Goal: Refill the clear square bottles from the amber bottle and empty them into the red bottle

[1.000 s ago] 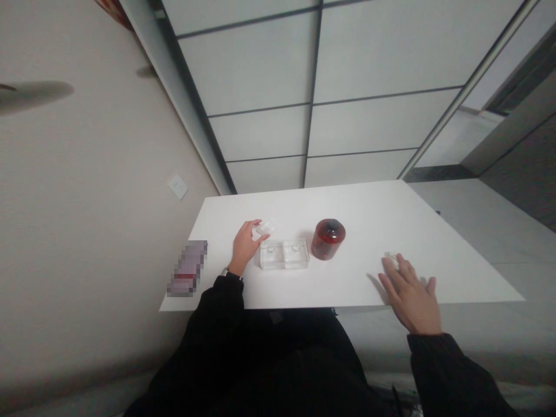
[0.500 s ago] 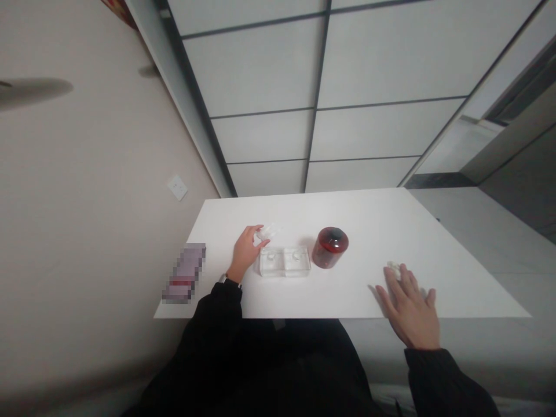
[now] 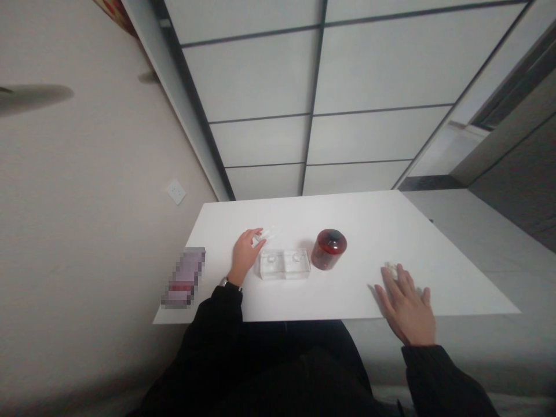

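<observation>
My left hand (image 3: 247, 250) pinches a small see-through plastic piece (image 3: 266, 234) between thumb and fingers, just behind a clear two-compartment box (image 3: 284, 271). The exact kind of that piece is too faint to tell. Each compartment of the box shows a round shape near its back. My right hand (image 3: 408, 308) lies with fingers stretched and spread at the right of the table, its fingertips on a little heap of small white pieces (image 3: 392, 270), which they partly hide. A dark red translucent jar (image 3: 328, 255) with a black-centred top stands to the right of the box.
The white table (image 3: 347, 301) reaches to its front edge near my body. A blurred-out purple oblong (image 3: 186, 275) lies at its left edge. On the left wall is a socket (image 3: 176, 191). White panelled doors (image 3: 260, 81) rise behind the table.
The camera view has shifted slightly. My left hand keeps its pinch on the clear piece, and my right hand stays spread over the white pieces.
</observation>
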A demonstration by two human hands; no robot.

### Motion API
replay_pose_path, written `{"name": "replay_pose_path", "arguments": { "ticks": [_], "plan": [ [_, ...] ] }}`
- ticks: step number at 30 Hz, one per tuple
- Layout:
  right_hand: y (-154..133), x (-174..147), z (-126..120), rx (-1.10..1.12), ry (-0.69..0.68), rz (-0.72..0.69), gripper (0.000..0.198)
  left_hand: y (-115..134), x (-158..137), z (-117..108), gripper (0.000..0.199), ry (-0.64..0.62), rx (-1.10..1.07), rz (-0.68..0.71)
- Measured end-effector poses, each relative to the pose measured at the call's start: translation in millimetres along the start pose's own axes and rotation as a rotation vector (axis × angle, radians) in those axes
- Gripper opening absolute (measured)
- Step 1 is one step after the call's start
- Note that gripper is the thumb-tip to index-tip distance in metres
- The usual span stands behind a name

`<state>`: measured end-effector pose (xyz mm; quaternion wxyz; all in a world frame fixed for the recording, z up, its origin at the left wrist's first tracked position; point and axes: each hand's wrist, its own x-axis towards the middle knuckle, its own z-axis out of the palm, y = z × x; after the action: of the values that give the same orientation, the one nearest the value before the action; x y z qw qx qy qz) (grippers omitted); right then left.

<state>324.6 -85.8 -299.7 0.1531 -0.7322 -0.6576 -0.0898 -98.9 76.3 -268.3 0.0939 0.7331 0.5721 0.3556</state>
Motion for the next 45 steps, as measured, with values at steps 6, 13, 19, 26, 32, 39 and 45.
{"name": "replay_pose_path", "arguments": {
  "ticks": [6,13,19,26,32,39,45],
  "plan": [
    [2.0,0.6,0.3,-0.029,-0.023,-0.006,0.063,-2.6,-1.4,0.4,0.029,-0.047,0.015,0.007],
    [-0.1,1.8,-1.8,-0.033,-0.019,0.005,0.062,-4.7,-3.2,1.8,0.035,-0.101,0.006,0.007],
    [-0.2,2.1,-1.8,-0.031,-0.02,0.02,0.061,-6.4,-2.9,3.7,0.035,-0.128,-0.018,0.006],
    [0.2,1.5,0.2,-0.003,0.003,0.009,0.061,-7.3,-2.4,2.5,0.036,-0.146,-0.052,0.002],
    [-2.7,1.7,-3.4,-0.015,-0.004,0.021,0.06,-9.2,-2.4,3.3,0.036,-0.16,-0.063,-0.026],
    [-1.4,2.0,-2.6,-0.03,0.008,0.016,0.058,-9.7,-1.4,3.5,0.036,-0.156,-0.066,-0.033],
    [-0.2,1.5,-1.1,0.0,0.0,0.015,0.06,-7.6,-1.6,2.0,0.035,-0.138,-0.071,-0.018]
  ]
}}
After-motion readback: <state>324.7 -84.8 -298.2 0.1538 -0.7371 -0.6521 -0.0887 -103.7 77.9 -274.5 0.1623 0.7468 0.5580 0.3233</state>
